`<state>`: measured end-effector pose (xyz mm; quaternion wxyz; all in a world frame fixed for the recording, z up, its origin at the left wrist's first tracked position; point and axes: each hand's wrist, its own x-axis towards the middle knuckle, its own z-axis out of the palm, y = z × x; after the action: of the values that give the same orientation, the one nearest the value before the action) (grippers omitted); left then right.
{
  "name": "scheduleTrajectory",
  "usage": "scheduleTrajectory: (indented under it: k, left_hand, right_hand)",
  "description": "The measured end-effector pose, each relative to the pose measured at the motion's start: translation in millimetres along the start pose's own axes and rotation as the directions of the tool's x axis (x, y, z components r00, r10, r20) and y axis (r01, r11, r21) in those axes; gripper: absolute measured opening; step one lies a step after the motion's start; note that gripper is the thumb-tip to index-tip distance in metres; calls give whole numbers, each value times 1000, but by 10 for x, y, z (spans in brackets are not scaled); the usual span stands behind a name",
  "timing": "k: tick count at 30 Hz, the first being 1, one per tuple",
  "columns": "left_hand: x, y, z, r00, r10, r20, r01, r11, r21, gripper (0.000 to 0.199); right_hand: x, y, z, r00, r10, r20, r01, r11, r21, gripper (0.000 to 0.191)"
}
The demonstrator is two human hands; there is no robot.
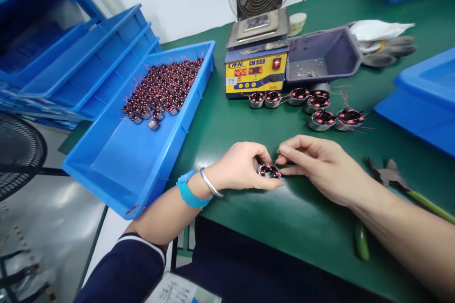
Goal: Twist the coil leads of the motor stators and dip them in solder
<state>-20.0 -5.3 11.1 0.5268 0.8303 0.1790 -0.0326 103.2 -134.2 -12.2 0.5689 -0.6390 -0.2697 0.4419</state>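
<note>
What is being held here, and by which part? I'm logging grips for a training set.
A small copper-wound coil, pinched at its left rim by the left hand, with the right hand fingertips at its right edge.

I count seven wound coils (304, 104) loose on the bench (249, 132), one coil (269, 171) between my two hands, one solder pot (256, 64), two gloves (386, 49).
</note>
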Motion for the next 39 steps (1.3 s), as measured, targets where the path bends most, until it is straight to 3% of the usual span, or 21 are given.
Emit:
scheduleTrajectory:
  k: [4,8,12,15,19,23,26,39]
  left_hand:
    - [-1,4,-183,1000,-9,30,9,1000,-18,28]
    - [53,-60,-276,999,-45,16,47,984,-170,38]
    - [151,-139,-263,999,-52,-12,44,934,-355,14]
    - [194,-152,-227,998,-66,0,59,893,-445,11]
    - [198,-130,-189,993,-113,35,115,859,-498,10]
    - [194,-126,-184,987,-150,66,163,860,-483,8]
    - [201,-131,-188,987,-144,70,160,860,-485,8]
    - [200,-42,-104,987,-151,-45,98,810,-578,14]
  right_hand:
    - [58,50,1,986,-11,-166,38,987,156,50]
    - [94,49,-58,955,14,-295,39,984,174,39]
    - [63,40,-36,973,-68,-221,69,998,-4,44]
    - [26,52,56,971,-178,-158,162,981,-111,51]
    - [2,59,159,932,-336,-139,290,917,-273,48]
    - [-11,32,189,878,-473,-73,381,783,-491,36]
    - [-14,30,183,841,-539,-44,428,713,-555,30]
    - [-24,30,112,870,-485,-88,372,763,-528,34]
